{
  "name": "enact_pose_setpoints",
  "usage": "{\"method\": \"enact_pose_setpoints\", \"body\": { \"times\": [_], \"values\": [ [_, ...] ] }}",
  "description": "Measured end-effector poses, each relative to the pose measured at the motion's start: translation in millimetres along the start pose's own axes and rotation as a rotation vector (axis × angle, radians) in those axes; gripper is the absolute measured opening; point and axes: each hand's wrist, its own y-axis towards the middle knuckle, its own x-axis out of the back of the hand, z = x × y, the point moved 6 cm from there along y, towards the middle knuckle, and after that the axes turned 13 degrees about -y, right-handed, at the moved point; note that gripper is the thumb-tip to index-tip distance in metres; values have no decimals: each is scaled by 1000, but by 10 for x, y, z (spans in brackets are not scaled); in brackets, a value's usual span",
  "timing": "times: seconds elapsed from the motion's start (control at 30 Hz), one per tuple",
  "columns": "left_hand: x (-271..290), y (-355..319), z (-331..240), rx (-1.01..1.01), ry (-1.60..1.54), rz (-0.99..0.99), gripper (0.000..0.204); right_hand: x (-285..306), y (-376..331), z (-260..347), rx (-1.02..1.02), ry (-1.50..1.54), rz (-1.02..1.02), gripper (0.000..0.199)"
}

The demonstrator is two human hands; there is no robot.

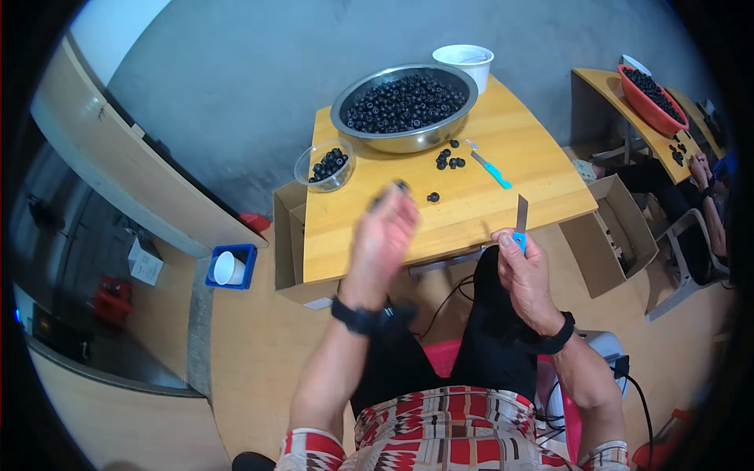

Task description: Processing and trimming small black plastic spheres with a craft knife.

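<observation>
Landmark: the big steel bowl (405,106), heaped with dark round fruits, at the far edge of the wooden tabletop (471,196).
Left hand (382,239): raised over the near edge of the tabletop, well on the near side of the steel bowl; its fingertips are pinched on a small dark fruit (399,187), blurred by motion.
Right hand (525,275): near side of the steel bowl and to its right, just off the tabletop's near edge; clenched round the blue handle of a small knife (521,220), blade pointing up.
Loose fruits: a single fruit (433,197) lies on the tabletop just beside the left fingertips; a small cluster (448,160) sits just in front of the steel bowl.
Second knife (491,169): blue-handled, lying flat on the tabletop, just in front of the steel bowl to the right.
Clear bowl (325,166): just left of the steel bowl, holding a few dark fruits.
White cup (464,63): touching or just behind the steel bowl's right rim.
Cardboard box (288,235): on the floor, to the near left of the steel bowl, against the tabletop's left side.
</observation>
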Motion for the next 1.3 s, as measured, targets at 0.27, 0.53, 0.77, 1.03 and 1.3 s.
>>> {"method": "enact_pose_setpoints", "body": {
  "times": [0.27, 0.53, 0.77, 1.03, 1.3],
  "values": [
    [293, 916, -973, -300, 191, -307, 11, -71, -12, 16, -13, -63, 37, 19],
    [46, 734, 125, -278, 1801, 85, 24, -37, 15, 12, 35, -147, 35, 24],
    [26, 592, 270, -91, 1784, 61, 24, 62, 62, 24, 145, -301, -30, 24],
    [-36, -141, 706, 322, 175, 132, 19, 84, 2, 268, 623, -924, -215, 12],
    [42, -304, 846, 344, -8, 125, 24, -54, -101, 335, 847, -1226, -177, 22]
  ]
}}
